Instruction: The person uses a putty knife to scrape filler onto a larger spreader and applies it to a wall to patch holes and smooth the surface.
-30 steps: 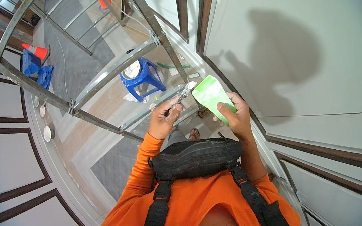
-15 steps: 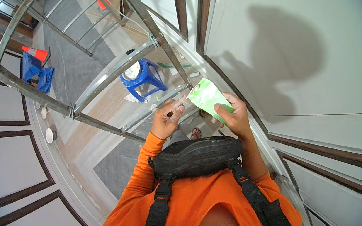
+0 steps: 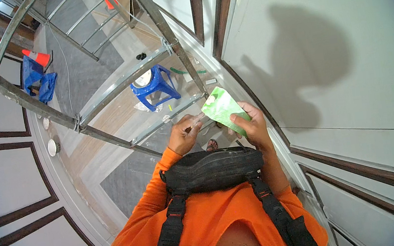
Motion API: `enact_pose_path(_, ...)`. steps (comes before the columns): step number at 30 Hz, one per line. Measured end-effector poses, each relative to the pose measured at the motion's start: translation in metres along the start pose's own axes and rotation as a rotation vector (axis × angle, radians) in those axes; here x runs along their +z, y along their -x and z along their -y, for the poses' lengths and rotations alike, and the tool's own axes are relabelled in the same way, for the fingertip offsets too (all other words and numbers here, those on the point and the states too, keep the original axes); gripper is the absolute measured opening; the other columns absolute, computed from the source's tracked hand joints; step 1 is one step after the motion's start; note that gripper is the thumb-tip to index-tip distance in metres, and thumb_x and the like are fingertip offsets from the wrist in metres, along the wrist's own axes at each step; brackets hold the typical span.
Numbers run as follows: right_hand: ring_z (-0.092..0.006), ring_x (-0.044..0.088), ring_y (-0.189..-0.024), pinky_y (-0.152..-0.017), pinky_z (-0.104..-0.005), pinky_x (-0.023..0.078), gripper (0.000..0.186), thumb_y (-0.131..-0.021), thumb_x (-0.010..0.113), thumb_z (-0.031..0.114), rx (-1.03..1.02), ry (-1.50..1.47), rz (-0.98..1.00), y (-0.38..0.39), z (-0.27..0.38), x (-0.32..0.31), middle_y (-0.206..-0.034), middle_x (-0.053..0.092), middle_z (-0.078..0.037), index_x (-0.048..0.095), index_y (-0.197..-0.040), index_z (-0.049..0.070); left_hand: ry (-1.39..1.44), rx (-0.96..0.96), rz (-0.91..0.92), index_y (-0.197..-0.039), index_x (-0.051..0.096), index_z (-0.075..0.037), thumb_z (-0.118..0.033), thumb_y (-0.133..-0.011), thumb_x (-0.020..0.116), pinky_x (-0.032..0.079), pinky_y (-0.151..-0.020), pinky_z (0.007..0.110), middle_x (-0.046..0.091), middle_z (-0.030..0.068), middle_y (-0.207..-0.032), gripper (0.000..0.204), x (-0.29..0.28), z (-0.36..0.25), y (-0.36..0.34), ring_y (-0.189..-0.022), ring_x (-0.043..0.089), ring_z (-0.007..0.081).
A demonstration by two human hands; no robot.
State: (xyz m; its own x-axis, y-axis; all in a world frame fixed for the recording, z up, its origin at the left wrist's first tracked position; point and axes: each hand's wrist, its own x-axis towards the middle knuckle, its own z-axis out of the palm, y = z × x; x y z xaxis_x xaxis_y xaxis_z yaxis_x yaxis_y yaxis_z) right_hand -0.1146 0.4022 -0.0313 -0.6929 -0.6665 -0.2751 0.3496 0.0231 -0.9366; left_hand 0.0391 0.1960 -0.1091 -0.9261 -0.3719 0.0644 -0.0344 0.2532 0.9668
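My left hand is closed on a small putty tool, mostly hidden by the fingers, its end reaching to the green pad. My right hand grips a flat, flexible light-green pad from its right side, thumb on top. A dab of white paste lies near the pad's upper left corner. Both hands are held above the black bag on my front, close to a metal scaffold frame.
A blue stool with a white tub stands inside the scaffold. An orange cone, blue plastic and a small bowl are on the left. A white panelled wall is close on my right.
The paste-coated tip of the tool, raised beside the pad earlier, has come onto it, and white paste now shows on the green surface. The pad has shifted slightly left and down.
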Motion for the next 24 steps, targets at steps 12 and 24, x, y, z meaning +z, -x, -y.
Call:
enact_pose_path(12, -0.0223, 0.07, -0.079, -0.06, -0.0323, 0.059, 0.044, -0.093, 0.065, 0.012, 0.137, -0.452, -0.23, -0.007, -0.055, -0.036, -0.107, 0.069, -0.015, 0.051, -0.132, -0.001, 0.295, -0.318, -0.479, -0.103, 0.067, -0.004, -0.024, -0.102, 0.061, 0.034, -0.045, 0.022, 0.056, -0.0022, -0.068, 0.021, -0.048, 0.004, 0.01, -0.052, 0.045, 0.0046)
enact_pose_path(24, -0.0254, 0.069, -0.088, -0.069, -0.0336, 0.058, 0.045, -0.093, 0.06, 0.01, 0.008, -0.568, -0.326, -0.036, -0.055, -0.016, -0.119, 0.066, -0.019, 0.05, -0.136, 0.0, 0.263, 0.143, -0.773, -0.079, 0.053, -0.01, -0.023, -0.102, 0.063, 0.032, -0.044, 0.023, 0.049, -0.0024, -0.058, 0.028, -0.132, -0.078, -0.042, -0.047, 0.043, 0.0062)
